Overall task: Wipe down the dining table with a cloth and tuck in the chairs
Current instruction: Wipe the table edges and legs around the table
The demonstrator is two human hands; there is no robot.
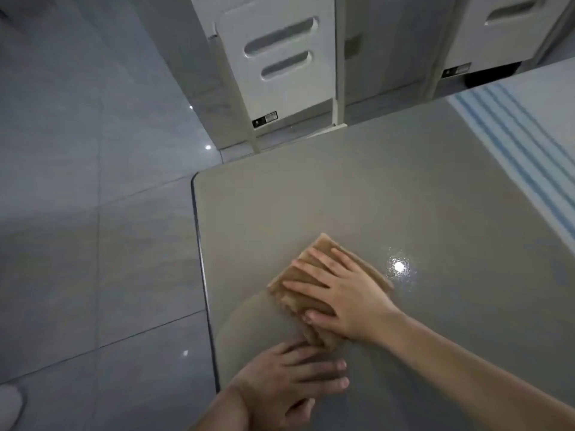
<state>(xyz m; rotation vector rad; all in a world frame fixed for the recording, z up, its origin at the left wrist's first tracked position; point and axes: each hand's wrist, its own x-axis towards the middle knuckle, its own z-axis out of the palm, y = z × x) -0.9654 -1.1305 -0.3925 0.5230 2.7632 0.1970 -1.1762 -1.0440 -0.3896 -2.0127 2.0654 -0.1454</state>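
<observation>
**Flat hand on cloth near table's left edge**

A person's right hand (348,293) lies palm down on a folded brown cloth (298,301), fingers straight and spread, thumb pressed on the cloth's near side; nothing is gripped, the cloth is pinned flat under palm and fingers; its far corner and left side stick out past the fingertips. The cloth sits on a grey table (342,188), near the left edge but apart from it, well short of the rounded far-left corner. The left hand (289,377) rests flat on the bare top by the near-left edge, fingers straight and pointing right, holding nothing; its fingertips are just beside the cloth's near end; contact cannot be told. Bare top stretches from the cloth to the far edge and to the right, with a bright light spot just right of the cloth; a blue-striped mat (513,135) covers the far-right part. Two white chairs (273,57) stand beyond the far edge on a grey tiled floor (93,213).
</observation>
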